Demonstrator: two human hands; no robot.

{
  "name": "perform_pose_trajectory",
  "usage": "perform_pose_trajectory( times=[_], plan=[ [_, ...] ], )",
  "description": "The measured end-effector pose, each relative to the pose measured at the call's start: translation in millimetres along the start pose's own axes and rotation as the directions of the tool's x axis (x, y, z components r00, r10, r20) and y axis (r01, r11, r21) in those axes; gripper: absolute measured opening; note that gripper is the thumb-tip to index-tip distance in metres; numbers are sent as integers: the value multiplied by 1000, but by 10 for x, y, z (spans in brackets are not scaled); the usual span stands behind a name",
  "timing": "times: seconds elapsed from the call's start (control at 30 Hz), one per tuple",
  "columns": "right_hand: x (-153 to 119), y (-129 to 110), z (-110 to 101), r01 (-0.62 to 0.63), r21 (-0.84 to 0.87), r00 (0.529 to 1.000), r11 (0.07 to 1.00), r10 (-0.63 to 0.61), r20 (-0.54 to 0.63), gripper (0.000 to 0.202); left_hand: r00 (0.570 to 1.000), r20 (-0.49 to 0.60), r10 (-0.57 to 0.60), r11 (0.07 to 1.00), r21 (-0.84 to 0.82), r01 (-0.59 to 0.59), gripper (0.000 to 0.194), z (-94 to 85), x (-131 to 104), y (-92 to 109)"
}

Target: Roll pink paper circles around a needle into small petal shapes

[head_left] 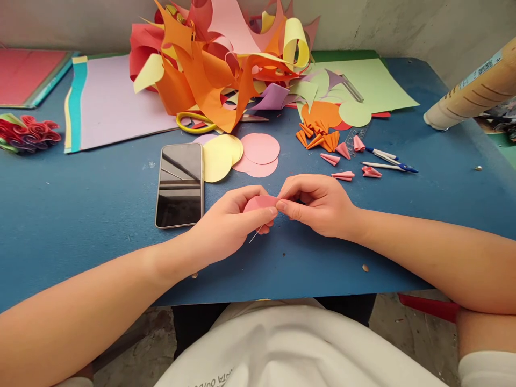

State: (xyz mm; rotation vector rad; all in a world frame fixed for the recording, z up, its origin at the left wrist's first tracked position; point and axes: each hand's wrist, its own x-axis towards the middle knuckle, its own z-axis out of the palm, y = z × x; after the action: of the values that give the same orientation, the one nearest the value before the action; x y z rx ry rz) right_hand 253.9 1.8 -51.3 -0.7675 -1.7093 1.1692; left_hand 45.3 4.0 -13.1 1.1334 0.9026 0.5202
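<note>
A pink paper piece [261, 202] with a curved edge lies between the thumb and fingers of my left hand [231, 223]. My right hand [322, 207] pinches the right edge of the same paper, thumb against forefinger. Below my left fingers pokes a thin straight pin-like stick [255, 234]; most of it is hidden. Pink paper circles [262, 149] and yellow circles [217, 158] lie just beyond my hands. Past my right hand are several rolled pink paper cones [343, 176] and a cluster of folded orange cones [322, 134].
A phone [180, 185] lies left of my hands on the blue table [100, 209]. Behind are yellow-handled scissors [196, 122] under a heap of paper scraps [217, 80]. A compass [389, 161] lies to the right, and a tan cylinder [467, 88] stands tilted at the right edge.
</note>
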Motion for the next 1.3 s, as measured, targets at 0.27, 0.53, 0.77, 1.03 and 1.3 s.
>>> perform_pose_trajectory(
  times=[0.27,0.53,0.77,1.03,1.3],
  plan=[
    [2,13,15,-78,81,994,994,84,-69,17,998,-69,14,999,30,-12,25,14,-13,-11],
    [9,-5,19,6,9,999,1000,-6,-34,9,998,-66,23,1000,-13,-24,27,0,-10,-26],
    [12,-9,15,61,-16,997,998,-61,-45,5,1000,-10,7,999,-34,-7,18,-26,-7,-16],
    [-10,-11,18,-13,-33,999,999,12,-52,18,999,-51,20,1000,16,-20,21,-2,-17,-26],
    [-12,-11,25,-58,52,996,997,61,-61,12,997,-74,32,999,8,-31,21,23,-5,-20]
  ],
)
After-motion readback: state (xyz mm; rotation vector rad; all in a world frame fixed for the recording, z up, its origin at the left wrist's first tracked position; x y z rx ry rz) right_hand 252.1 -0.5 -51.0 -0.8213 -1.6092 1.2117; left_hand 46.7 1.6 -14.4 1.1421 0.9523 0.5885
